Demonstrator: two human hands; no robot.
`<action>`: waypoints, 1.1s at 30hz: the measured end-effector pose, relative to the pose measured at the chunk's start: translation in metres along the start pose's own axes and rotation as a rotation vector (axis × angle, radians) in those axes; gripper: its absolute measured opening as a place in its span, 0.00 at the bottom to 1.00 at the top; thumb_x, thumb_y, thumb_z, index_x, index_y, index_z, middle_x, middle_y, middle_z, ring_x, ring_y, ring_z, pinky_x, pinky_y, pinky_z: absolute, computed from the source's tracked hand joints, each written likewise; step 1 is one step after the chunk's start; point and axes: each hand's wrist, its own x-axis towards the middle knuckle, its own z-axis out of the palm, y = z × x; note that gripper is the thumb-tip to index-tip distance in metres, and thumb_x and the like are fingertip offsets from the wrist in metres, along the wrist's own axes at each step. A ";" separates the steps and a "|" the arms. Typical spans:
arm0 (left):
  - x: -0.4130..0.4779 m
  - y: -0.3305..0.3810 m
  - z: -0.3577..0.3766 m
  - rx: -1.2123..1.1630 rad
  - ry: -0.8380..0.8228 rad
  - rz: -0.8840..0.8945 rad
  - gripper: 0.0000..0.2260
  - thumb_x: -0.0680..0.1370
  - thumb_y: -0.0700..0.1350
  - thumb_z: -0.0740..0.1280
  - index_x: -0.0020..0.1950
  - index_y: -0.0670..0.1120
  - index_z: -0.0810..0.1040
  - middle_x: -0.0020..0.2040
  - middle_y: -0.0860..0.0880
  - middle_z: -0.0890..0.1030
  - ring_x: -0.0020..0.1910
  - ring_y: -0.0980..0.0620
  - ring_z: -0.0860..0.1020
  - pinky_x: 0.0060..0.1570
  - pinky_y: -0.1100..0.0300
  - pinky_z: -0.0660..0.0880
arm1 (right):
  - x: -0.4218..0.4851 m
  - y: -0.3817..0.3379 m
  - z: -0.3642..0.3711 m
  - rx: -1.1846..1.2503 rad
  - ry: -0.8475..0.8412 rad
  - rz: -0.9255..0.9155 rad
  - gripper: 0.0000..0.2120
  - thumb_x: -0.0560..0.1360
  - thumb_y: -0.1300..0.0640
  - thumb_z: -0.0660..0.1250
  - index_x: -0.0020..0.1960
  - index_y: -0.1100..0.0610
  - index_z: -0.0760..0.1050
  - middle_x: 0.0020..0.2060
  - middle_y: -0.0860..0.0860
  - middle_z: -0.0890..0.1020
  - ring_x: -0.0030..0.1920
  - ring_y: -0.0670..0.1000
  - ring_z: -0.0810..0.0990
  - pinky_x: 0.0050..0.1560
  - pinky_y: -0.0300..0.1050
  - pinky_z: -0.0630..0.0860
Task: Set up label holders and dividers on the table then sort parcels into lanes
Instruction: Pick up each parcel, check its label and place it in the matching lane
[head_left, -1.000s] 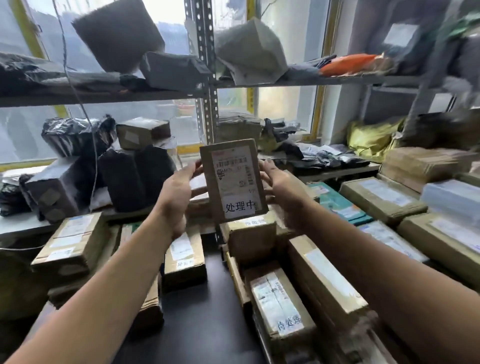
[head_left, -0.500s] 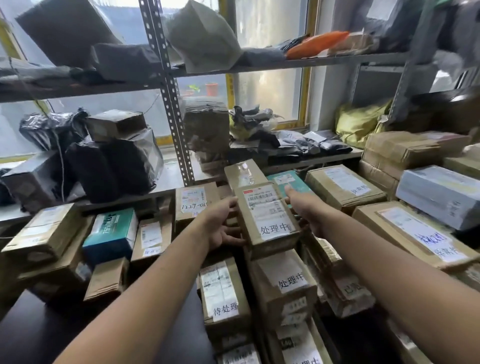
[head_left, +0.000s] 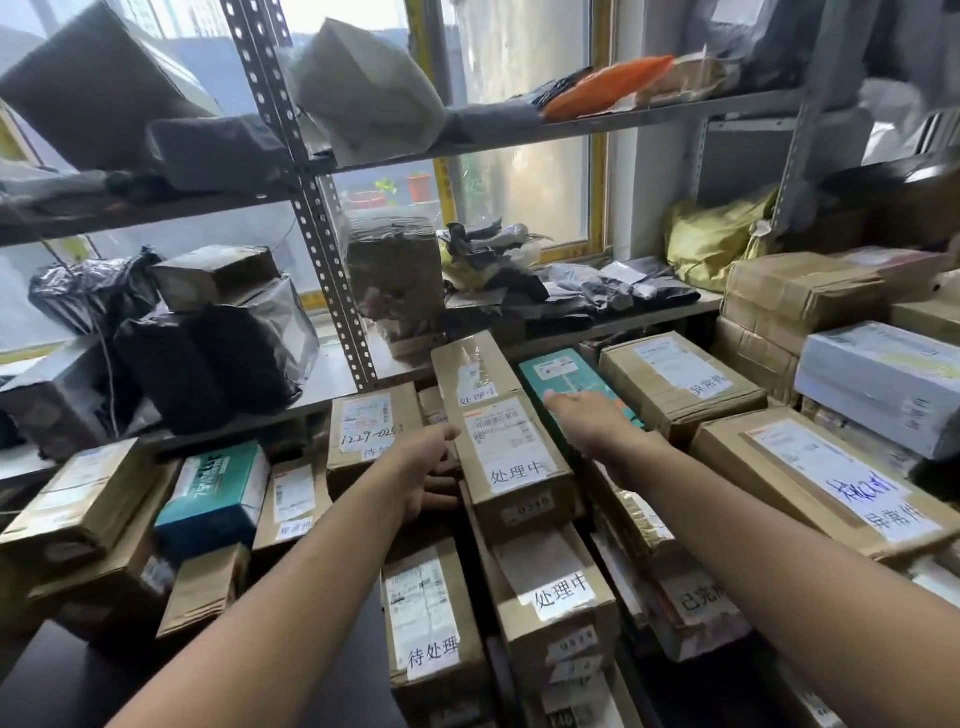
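A brown cardboard parcel (head_left: 511, 457) with a white shipping label and a "处理中" tag lies flat on top of the middle row of boxes. My left hand (head_left: 431, 473) rests against its left side, thumb on top and fingers loosely curled, not clasping it. My right hand (head_left: 584, 415) hovers flat with fingers apart just off the parcel's right edge, above a teal box (head_left: 566, 379). Behind the parcel lies another "处理中" box (head_left: 472, 364), and in front of it a third one (head_left: 558, 597).
A "待处理" box (head_left: 431, 618) lies in the row to the left and an "已完成" box (head_left: 696, 603) to the right. Large "异常件" boxes (head_left: 831, 478) fill the far right. Metal shelving (head_left: 306, 208) holds bagged parcels behind. The dark table (head_left: 62, 686) shows at bottom left.
The parcel, held up in both hands a second ago, has come down onto the middle row. Both hands have loosened from its sides, and the view has shifted right.
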 end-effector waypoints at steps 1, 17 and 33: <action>-0.001 0.003 -0.004 0.071 0.037 0.065 0.16 0.81 0.49 0.63 0.68 0.46 0.75 0.62 0.44 0.78 0.56 0.42 0.79 0.52 0.46 0.80 | -0.001 -0.007 0.000 -0.047 0.010 -0.054 0.17 0.84 0.48 0.56 0.52 0.58 0.78 0.45 0.51 0.81 0.47 0.51 0.79 0.49 0.48 0.74; -0.021 -0.004 -0.177 1.177 0.569 0.447 0.17 0.80 0.51 0.58 0.67 0.52 0.76 0.65 0.49 0.76 0.62 0.44 0.75 0.57 0.49 0.72 | -0.006 -0.114 0.121 -0.712 0.007 -0.478 0.18 0.80 0.49 0.59 0.66 0.52 0.78 0.67 0.51 0.78 0.65 0.57 0.76 0.65 0.53 0.73; 0.074 -0.114 -0.432 1.100 0.492 0.208 0.17 0.79 0.50 0.59 0.67 0.53 0.76 0.63 0.48 0.78 0.59 0.44 0.77 0.54 0.51 0.76 | 0.003 -0.168 0.386 -0.686 -0.106 -0.474 0.14 0.82 0.55 0.61 0.63 0.57 0.80 0.67 0.51 0.76 0.63 0.54 0.76 0.59 0.47 0.72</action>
